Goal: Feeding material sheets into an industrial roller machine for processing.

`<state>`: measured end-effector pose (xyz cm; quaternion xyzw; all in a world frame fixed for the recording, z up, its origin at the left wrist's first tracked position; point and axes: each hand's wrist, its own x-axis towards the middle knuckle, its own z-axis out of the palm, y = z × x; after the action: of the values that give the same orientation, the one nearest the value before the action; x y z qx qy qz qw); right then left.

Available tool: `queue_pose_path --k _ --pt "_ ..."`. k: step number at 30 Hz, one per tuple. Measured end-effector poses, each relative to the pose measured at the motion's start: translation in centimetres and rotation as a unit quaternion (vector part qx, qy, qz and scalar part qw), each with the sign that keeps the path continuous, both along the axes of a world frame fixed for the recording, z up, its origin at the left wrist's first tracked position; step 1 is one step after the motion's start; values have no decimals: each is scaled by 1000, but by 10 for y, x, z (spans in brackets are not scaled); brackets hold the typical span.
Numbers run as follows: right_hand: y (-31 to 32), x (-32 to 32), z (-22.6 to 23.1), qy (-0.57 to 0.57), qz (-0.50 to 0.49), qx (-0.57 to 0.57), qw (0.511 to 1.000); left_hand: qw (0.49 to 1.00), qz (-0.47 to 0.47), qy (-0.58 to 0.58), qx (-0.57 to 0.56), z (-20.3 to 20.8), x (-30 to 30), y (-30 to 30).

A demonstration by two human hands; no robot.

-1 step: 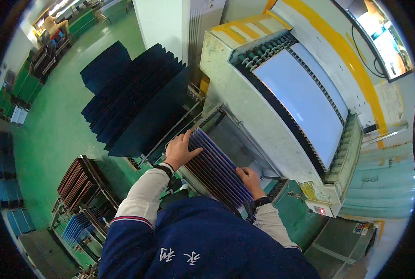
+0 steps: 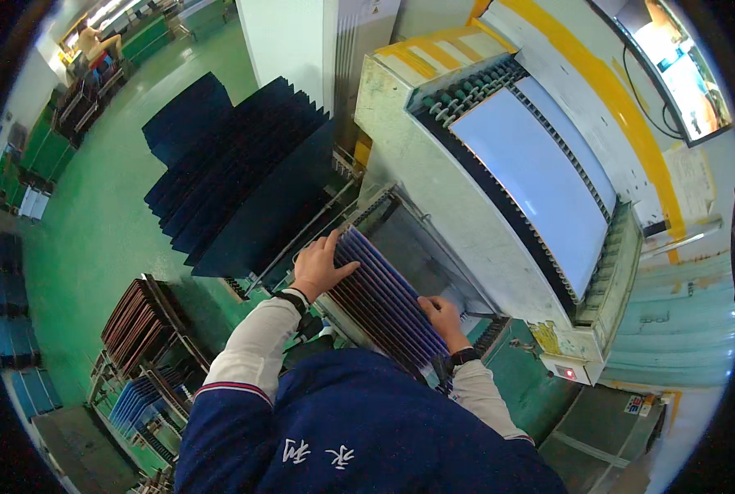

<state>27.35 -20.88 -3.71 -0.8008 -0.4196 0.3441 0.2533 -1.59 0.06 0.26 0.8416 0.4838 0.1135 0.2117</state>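
Observation:
A row of thin dark panels [image 2: 380, 305] with bluish-purple edges stands on edge in a slotted metal rack [image 2: 458, 255] before me. My left hand [image 2: 322, 265] rests at their far left end, thumb stretched over the top edges and fingers apart from it. At the right end, my right hand [image 2: 444, 321] has curled fingers and its thumb against the edge of a panel. Part of its grip is hidden beneath the hand. Both wrists wear dark bands.
Right of the rack stands a roller conveyor machine [image 2: 466, 198] carrying a pale flat panel [image 2: 532, 181]. Large dark sheets [image 2: 244, 173] fill a rack at left. Another rack of brown-edged panels [image 2: 141, 325] stands nearer. A screen [image 2: 680, 66] hangs upper right; a person [image 2: 96, 41] sits far off.

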Motion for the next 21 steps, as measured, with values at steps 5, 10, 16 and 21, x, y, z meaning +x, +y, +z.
queue_pose_path --k 5,10,16,21 --pt "-2 11 -15 7 -2 -26 1000 1000 -3 -12 12 -2 0 -1" --pt "-2 13 -19 -12 19 -36 999 1000 -17 18 2 1 -2 -2" --pt "-2 2 -9 12 6 -44 999 977 -199 13 80 3 -1 -19" --pt "-7 8 -22 5 11 -12 1000 948 -316 -15 38 -5 18 -35"
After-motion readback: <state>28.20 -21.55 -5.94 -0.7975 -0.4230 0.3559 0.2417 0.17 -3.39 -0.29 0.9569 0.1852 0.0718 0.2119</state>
